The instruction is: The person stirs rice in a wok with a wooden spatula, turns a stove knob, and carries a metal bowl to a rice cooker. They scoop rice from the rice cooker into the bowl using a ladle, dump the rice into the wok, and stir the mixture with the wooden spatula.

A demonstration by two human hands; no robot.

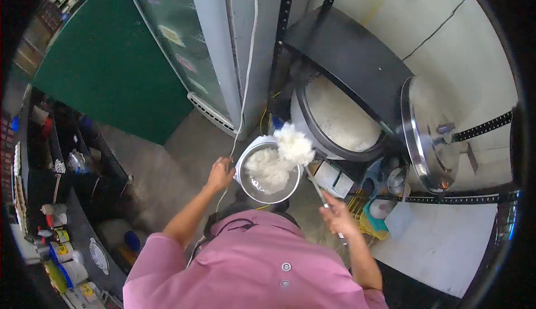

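Observation:
My right hand (338, 219) is closed around the long metal handle of a serving spoon (316, 185). A heaped clump of white rice (295, 145) covers the spoon's head, so its shape is hidden. The clump hangs over the upper right rim of a round white pot (299, 183) with a metallic inside. More cooked rice (268, 169) lies in this pot. My left hand (221, 174) is beside the pot's left side, fingers loosely bent and apart, close to a white cord (243, 99). No grip on the pot is visible.
A large cooker (304, 113) full of rice stands ahead right under a black shelf (346, 46). Its round metal lid (413, 141) leans at the right. A glass-door fridge (184, 35) and green panel (117, 69) stand ahead left. Bottles and packets (67, 253) line the left counter.

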